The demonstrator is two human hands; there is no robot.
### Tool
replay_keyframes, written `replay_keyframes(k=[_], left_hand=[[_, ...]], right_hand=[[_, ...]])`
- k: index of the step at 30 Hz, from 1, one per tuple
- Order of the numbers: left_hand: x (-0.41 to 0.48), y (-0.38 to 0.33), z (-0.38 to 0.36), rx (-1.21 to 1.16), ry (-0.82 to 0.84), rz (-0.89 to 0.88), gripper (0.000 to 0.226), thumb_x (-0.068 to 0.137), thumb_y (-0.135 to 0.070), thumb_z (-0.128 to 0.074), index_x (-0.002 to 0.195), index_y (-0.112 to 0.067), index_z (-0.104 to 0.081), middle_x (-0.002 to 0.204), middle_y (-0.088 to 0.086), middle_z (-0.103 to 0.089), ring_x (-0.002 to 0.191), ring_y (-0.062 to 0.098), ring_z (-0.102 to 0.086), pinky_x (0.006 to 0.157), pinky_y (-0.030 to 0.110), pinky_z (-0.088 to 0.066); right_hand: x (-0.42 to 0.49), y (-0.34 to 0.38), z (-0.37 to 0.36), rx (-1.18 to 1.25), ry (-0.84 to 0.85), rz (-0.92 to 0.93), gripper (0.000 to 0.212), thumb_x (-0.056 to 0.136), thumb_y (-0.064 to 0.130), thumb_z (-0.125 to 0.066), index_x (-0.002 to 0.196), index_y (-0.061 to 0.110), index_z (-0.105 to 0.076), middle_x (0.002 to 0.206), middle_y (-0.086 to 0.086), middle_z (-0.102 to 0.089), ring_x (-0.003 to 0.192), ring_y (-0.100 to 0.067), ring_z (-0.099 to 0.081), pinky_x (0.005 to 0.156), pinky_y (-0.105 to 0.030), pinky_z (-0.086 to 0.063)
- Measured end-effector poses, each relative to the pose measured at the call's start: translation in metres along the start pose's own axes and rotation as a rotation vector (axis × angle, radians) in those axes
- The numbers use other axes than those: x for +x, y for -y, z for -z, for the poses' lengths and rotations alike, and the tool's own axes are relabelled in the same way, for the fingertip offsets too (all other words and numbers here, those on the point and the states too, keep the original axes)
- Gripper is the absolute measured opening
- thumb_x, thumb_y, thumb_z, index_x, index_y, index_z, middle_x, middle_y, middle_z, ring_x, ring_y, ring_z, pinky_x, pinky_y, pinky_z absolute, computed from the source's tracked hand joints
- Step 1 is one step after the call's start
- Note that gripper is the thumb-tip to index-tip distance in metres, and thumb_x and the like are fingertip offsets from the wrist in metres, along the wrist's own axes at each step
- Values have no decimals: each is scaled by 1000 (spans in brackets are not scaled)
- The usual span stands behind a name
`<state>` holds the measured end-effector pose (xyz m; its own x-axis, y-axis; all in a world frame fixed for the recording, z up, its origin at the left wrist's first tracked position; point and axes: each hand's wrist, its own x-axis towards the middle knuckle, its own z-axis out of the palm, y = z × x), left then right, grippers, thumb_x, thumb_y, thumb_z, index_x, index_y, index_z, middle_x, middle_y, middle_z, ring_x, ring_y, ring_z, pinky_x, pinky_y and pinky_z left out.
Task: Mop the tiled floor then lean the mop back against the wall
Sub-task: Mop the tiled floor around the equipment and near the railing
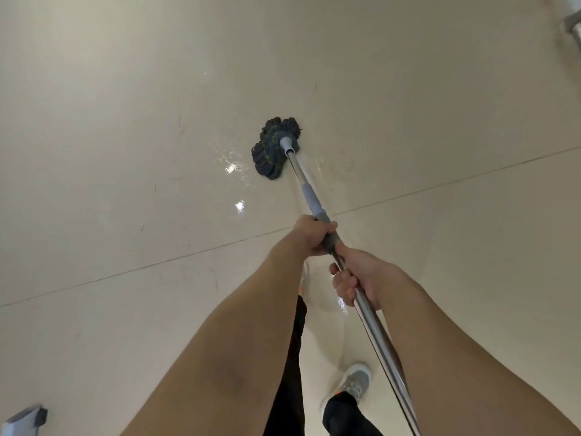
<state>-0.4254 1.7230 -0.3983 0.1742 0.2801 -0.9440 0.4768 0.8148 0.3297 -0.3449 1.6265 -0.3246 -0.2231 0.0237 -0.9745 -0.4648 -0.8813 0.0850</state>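
A mop with a dark grey string head rests flat on the beige tiled floor ahead of me. Its metal handle runs back toward me, with a grey collar in the middle. My left hand is wrapped around the handle just below the collar. My right hand grips the shaft a little lower, close behind the left. Wet streaks and bright glints shine on the tiles to the left of the mop head.
Dark grout lines cross the floor diagonally. My grey shoe and black trouser legs show below my arms. A grey object sits at the bottom left corner. A metal leg or fitting stands at the top right.
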Motion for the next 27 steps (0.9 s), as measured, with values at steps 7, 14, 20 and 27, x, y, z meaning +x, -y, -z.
replay_keyframes(k=[7, 14, 20, 27], left_hand=[[68, -105, 66, -11, -88, -88, 39, 92, -20, -69, 123, 0, -57, 102, 15, -67, 81, 26, -67, 75, 42, -62], [43, -77, 37, -61, -68, -64, 44, 91, -18, -70, 127, 1, -53, 104, 17, -63, 83, 31, -66, 82, 51, -60], [-15, -4, -13, -42, -13, 14, 37, 95, -10, -63, 127, 1, -49, 89, 16, -60, 70, 31, -65, 76, 51, -61], [-88, 117, -127, 109, 41, 117, 33, 95, -13, -64, 122, 0, -51, 86, 14, -63, 70, 30, -68, 76, 50, -61]], right_hand=[[42, 123, -52, 36, 107, 60, 61, 90, 70, -49, 72, 12, -44, 49, 7, -23, 27, -6, -25, 28, -13, -25], [31, 86, -26, 62, 92, 78, 59, 93, 66, -47, 74, 10, -48, 49, 6, -25, 28, -6, -24, 28, -14, -26], [2, -19, 15, 146, 95, 74, 57, 97, 63, -44, 74, 10, -51, 51, 6, -28, 31, -5, -25, 30, -14, -26], [-48, -176, 106, 223, 22, 62, 53, 98, 58, -47, 88, 7, -51, 56, 3, -28, 32, -7, -26, 31, -16, -28]])
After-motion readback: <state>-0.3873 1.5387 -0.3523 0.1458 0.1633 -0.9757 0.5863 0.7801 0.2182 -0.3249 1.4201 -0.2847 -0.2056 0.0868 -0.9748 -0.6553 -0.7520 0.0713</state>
